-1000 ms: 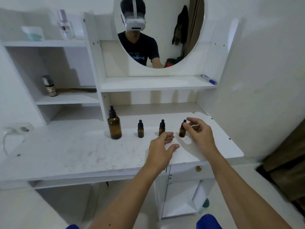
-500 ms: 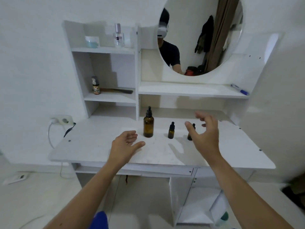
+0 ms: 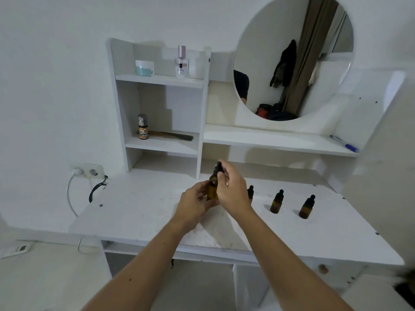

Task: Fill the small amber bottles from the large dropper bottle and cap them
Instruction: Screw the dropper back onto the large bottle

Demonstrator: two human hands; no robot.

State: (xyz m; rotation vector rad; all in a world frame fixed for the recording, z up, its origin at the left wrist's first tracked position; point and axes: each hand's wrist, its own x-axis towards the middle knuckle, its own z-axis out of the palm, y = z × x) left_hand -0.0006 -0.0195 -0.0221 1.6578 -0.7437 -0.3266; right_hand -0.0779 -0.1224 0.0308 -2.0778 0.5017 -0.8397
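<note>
The large amber dropper bottle [image 3: 212, 187] is upright over the white desk [image 3: 139, 205], with my left hand [image 3: 195, 204] wrapped around its body. My right hand [image 3: 232, 190] pinches its black dropper cap [image 3: 218, 167] from the right. Three small amber bottles with black dropper caps stand in a row to the right: the first [image 3: 250, 193] is half hidden behind my right hand, the second [image 3: 276, 202] and the third [image 3: 306, 207] are in full view. All three are capped.
White shelves behind the desk hold a jar [image 3: 144, 68], a perfume bottle [image 3: 182, 62], a small pump bottle [image 3: 143, 127] and a comb [image 3: 173, 135]. A round mirror [image 3: 292, 57] hangs above, a blue pen [image 3: 343, 143] lies on the right shelf. A wall socket with cables [image 3: 88, 172] sits at left.
Both hands moved left from the small bottles to the large bottle. My left hand took hold of its body and my right hand closed on its cap. The view shifted left.
</note>
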